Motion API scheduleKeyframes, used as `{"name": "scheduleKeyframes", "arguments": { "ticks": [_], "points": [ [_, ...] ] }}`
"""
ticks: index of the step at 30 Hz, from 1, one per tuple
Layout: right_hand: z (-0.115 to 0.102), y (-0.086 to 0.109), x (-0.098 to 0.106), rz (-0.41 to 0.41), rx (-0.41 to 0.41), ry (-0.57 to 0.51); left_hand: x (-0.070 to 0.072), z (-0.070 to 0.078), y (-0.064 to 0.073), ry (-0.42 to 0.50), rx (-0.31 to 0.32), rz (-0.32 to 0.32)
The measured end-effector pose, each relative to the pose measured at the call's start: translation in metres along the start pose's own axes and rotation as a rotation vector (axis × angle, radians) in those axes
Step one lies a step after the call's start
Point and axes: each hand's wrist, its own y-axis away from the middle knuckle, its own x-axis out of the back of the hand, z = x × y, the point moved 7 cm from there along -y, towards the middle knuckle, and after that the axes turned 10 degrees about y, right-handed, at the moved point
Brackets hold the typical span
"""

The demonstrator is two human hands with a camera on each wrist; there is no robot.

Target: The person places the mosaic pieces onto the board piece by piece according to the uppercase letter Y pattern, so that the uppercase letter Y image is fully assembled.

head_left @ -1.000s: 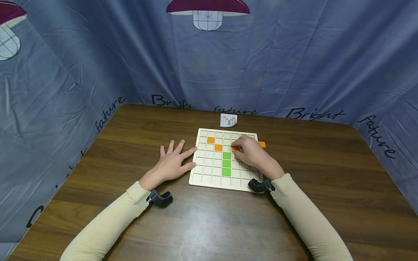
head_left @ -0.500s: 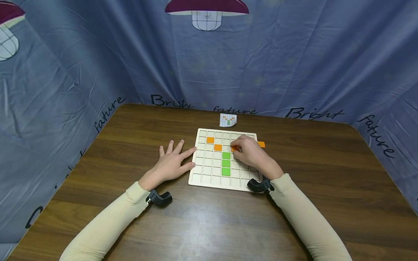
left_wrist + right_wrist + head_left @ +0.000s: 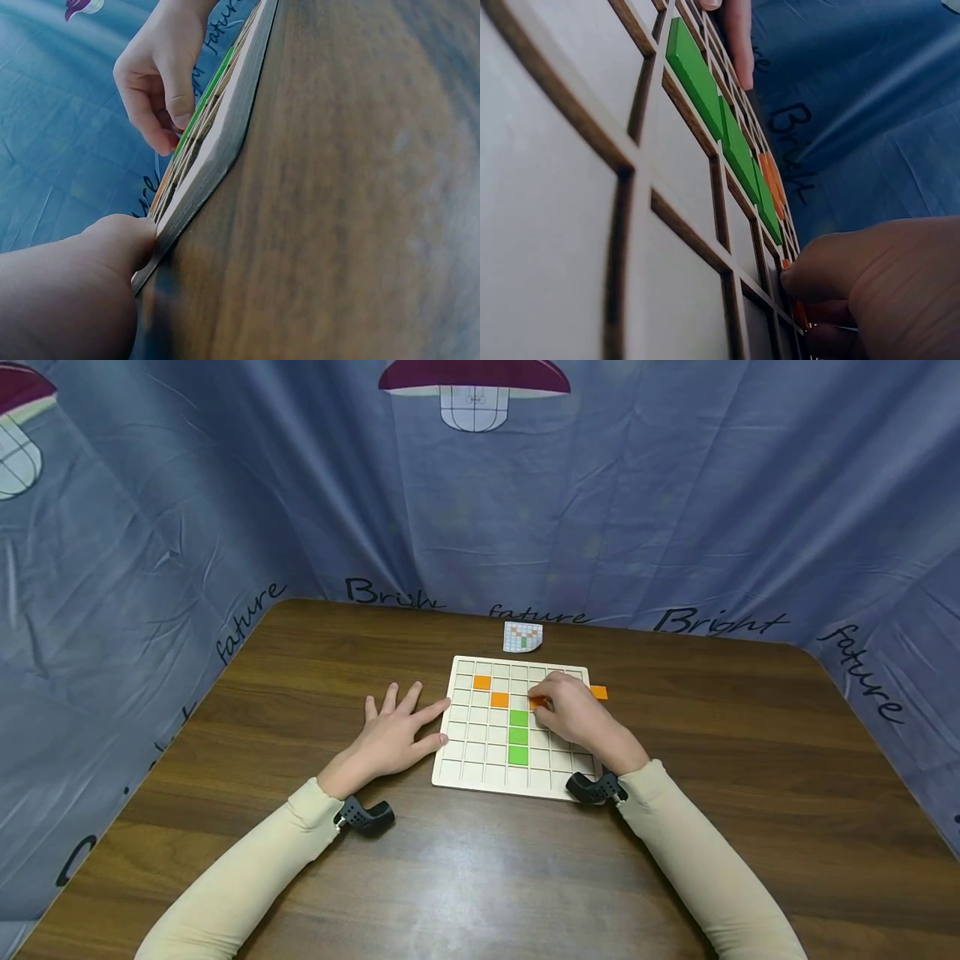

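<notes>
A white grid board point(image 3: 465, 752) lies on the table with recessed square cells. My right hand point(image 3: 577, 710) reaches over its right part and pinches an orange square tile point(image 3: 535, 702) at a cell, fingers hiding much of it. Two more orange tiles point(image 3: 482, 682) sit diagonally at the upper left, and a column of three green tiles point(image 3: 518, 735) runs down the middle. My left hand point(image 3: 386, 739) rests on the table with fingers spread, thumb and index fingertip touching the board's left edge. The left wrist view shows that thumb point(image 3: 124, 240) against the board's edge.
Beyond the board's right edge shows another orange piece point(image 3: 598, 692), partly hidden by the right hand. A small card point(image 3: 522, 637) printed with a coloured grid lies behind the board. A blue curtain point(image 3: 480, 518) hangs along the table's far side.
Almost nothing differs. The whole head view shifts very slightly left; both hands keep their places, the right still on the orange tile.
</notes>
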Motion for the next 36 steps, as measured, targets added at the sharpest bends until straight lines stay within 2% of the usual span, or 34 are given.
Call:
{"name": "scheduleKeyframes", "arguments": {
  "ticks": [7,16,26,36],
  "points": [
    [-0.003,0.000,0.002,0.020,0.017,0.012,-0.001,-0.001,0.000,-0.003,0.005,-0.005],
    [0.003,0.005,0.004,0.027,-0.006,-0.029,-0.002,0.000,-0.001,0.009,0.005,-0.009],
    [0.020,0.013,0.021,0.097,-0.033,-0.033,-0.001,0.002,0.000,0.010,-0.002,-0.011],
    [0.046,0.023,0.031,0.079,-0.114,-0.007,-0.001,0.002,0.000,0.015,-0.001,-0.007]
  ]
}}
